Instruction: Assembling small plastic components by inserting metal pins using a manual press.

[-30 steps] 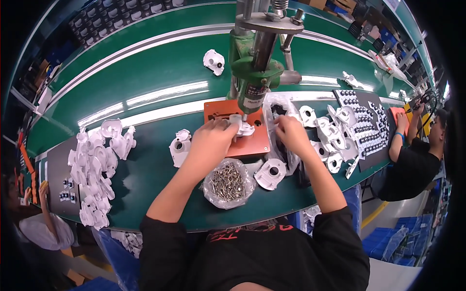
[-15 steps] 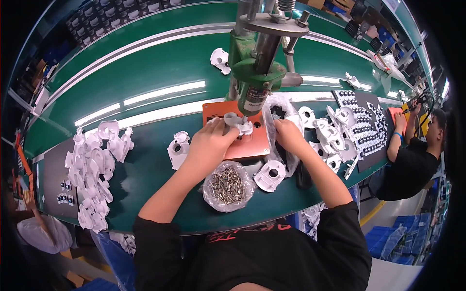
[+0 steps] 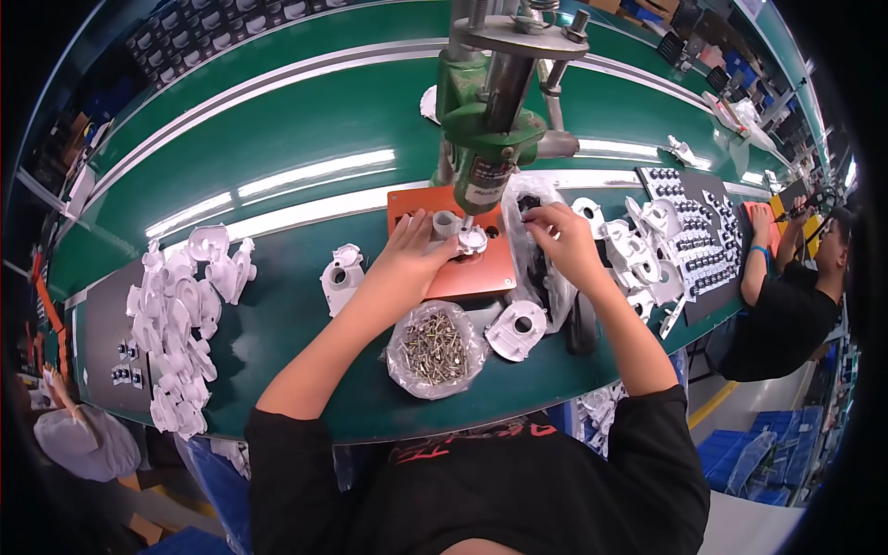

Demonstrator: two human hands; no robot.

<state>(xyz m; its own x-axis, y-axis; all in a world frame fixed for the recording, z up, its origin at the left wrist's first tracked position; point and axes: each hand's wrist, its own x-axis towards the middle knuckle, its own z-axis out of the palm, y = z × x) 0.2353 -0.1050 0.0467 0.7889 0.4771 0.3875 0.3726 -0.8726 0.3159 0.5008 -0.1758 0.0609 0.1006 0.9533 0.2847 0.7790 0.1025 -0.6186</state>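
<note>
Up and away since a moment ago goes the right hand (image 3: 569,245), fingers bent above the plastic bag (image 3: 536,186), any pinch impossible to tell, while the left hand (image 3: 409,257) grips the white part (image 3: 473,241) on the orange plate (image 3: 479,277)

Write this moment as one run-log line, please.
Left grip on white part, orange plate beneath; right grip above bagged dark parts, hold unclear; press over plate; bagged metal pieces nearer person.

At right, a person (image 3: 786,319) in a black short-sleeved shirt (image 3: 763,338) is facing left; blue plastic containers (image 3: 731,451) are lying near a yellow floor stripe (image 3: 712,407).
</note>
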